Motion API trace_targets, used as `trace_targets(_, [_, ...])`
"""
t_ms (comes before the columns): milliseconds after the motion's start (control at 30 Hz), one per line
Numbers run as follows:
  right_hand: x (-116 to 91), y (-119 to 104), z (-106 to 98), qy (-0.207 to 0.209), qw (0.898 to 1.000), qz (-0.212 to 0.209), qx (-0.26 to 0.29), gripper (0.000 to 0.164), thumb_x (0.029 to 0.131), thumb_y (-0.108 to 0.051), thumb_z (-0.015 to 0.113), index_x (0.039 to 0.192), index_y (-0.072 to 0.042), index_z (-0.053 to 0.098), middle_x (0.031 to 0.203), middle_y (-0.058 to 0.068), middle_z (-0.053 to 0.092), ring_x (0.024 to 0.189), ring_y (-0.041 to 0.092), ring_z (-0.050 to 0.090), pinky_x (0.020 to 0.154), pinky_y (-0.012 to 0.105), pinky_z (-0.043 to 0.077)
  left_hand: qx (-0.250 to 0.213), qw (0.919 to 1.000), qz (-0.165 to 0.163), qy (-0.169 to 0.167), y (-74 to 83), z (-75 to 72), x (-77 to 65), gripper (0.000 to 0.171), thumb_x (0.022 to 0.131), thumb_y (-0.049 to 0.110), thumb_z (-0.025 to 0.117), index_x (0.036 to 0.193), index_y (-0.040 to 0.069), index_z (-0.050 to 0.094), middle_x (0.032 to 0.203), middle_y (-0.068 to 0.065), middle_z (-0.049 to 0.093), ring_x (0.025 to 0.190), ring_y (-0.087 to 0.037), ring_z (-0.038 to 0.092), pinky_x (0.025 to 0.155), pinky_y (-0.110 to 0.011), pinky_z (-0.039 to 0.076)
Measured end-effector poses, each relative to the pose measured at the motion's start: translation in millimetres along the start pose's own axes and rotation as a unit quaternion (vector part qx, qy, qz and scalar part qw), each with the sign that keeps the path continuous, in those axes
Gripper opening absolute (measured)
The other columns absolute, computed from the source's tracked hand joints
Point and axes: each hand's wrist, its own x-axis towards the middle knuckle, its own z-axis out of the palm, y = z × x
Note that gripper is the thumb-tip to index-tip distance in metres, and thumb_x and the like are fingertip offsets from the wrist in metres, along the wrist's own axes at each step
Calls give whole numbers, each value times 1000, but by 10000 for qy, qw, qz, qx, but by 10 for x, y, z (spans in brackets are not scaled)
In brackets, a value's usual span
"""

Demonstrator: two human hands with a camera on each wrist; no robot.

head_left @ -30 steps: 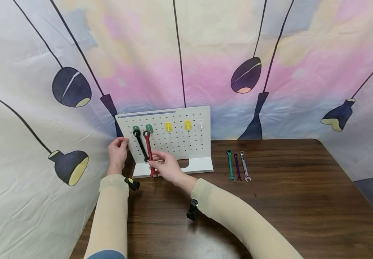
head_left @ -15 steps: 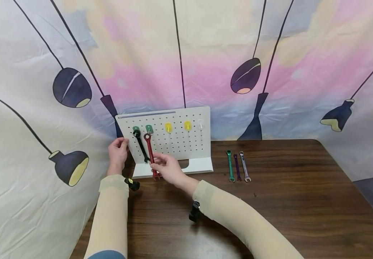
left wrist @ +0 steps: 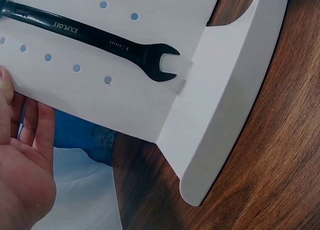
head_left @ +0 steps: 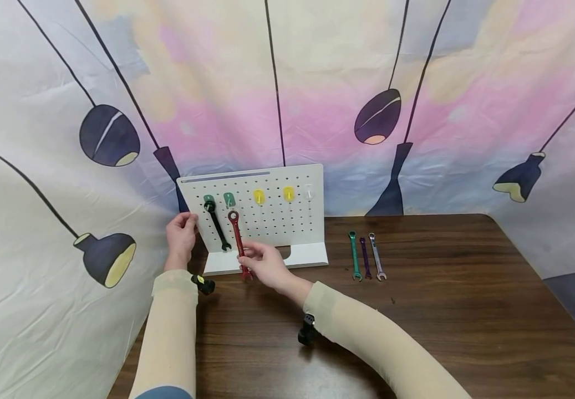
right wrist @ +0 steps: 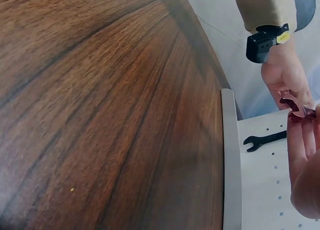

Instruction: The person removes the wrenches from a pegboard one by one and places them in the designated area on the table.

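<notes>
My right hand (head_left: 268,267) pinches a red combination wrench (head_left: 238,233) by its lower part, ring end up, in front of the white pegboard (head_left: 277,221). That ring is below the second green hook (head_left: 229,199) and apart from it. In the right wrist view the open end of the red wrench (right wrist: 295,108) shows at the fingers. On the leftmost green hook hangs a black combination wrench (head_left: 218,226), its open end down; the left wrist view shows this black wrench (left wrist: 95,35) close up. My left hand (head_left: 181,239) holds the board's left edge, thumb in front and fingers behind.
Two yellow hooks (head_left: 259,196) and a clear hook (head_left: 309,192) are on the board's right part. Green (head_left: 355,255), purple (head_left: 365,257) and silver (head_left: 378,256) wrenches lie side by side on the wooden table (head_left: 442,310). A printed cloth (head_left: 317,111) hangs behind.
The red wrench has come away from the second green hook, moving down and to the right with my right hand. My left hand stays at the board's edge.
</notes>
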Motion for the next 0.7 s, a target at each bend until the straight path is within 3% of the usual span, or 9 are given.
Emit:
trace_targets(200, [-30, 86, -73, 83, 9999, 11, 142, 39, 100, -5, 76, 139, -4, 69, 112, 8, 78, 94, 16, 75, 80, 29, 62, 6, 10000, -10, -34, 11, -4, 8, 17, 108, 18, 67, 112, 2, 69, 91, 9, 62, 86, -8, 59, 77, -18, 53])
trace_targets(333, [-95, 120, -126, -10, 9988, 150, 457, 39, 100, -2, 74, 139, -1, 68, 115, 15, 77, 98, 25, 77, 84, 33, 63, -15, 10000, -6, -42, 1, -5, 27, 16, 108, 17, 67, 113, 2, 70, 90, 9, 62, 85, -7, 59, 78, -20, 54])
trace_targets(433, [-156, 142, -169, -94, 9978, 261, 596, 40, 101, -2, 73, 141, 0, 66, 114, 14, 76, 99, 30, 77, 82, 34, 64, -37, 10000, 28, -2, 1, -2, 15, 15, 108, 16, 68, 112, 2, 70, 90, 9, 62, 84, -8, 60, 79, -22, 55])
trace_targets(567, [-235, 183, -241, -96, 9975, 337, 619, 39, 102, -4, 73, 140, 0, 66, 111, 10, 77, 98, 29, 77, 81, 33, 63, -72, 9999, 88, 6, -5, 8, 4, 12, 108, 15, 68, 110, 3, 72, 89, 9, 63, 82, -7, 61, 80, -23, 56])
trace_targets(700, [-321, 214, -346, -127, 9965, 324, 755, 40, 101, -2, 72, 140, 4, 65, 114, 20, 76, 100, 29, 77, 84, 32, 62, -65, 9999, 112, -18, -31, 13, 19, 14, 108, 15, 67, 111, 2, 71, 88, 10, 63, 82, -6, 61, 81, -24, 56])
